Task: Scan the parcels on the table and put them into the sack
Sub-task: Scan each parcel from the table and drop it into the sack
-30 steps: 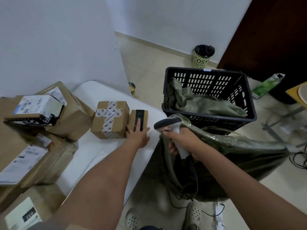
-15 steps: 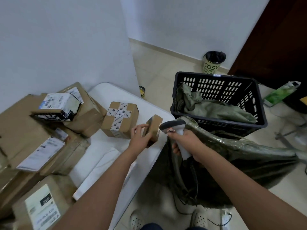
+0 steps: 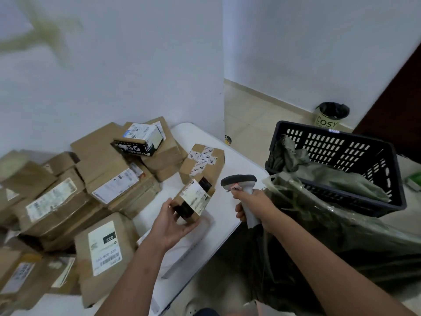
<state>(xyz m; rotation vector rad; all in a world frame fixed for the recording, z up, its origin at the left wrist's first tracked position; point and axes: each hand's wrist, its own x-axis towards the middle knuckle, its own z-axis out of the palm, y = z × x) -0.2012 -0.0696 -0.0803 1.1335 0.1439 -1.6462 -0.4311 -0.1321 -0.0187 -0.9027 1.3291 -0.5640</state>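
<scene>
Fingers of the left hand (image 3: 173,221) curl round a small box (image 3: 193,199), now lifted off the table (image 3: 227,160) and turned label-up — a second ago it lay flat under that hand. At its 3 o'clock, the right hand (image 3: 252,201) grips the scanner (image 3: 239,181), head aimed at the label. Scanning looks imminent. Beyond, at 3 o'clock, the sack (image 3: 319,215) gapes open beside the table; a taped box (image 3: 202,161) waits at 12 — more parcels (image 3: 102,179) at 9.
</scene>
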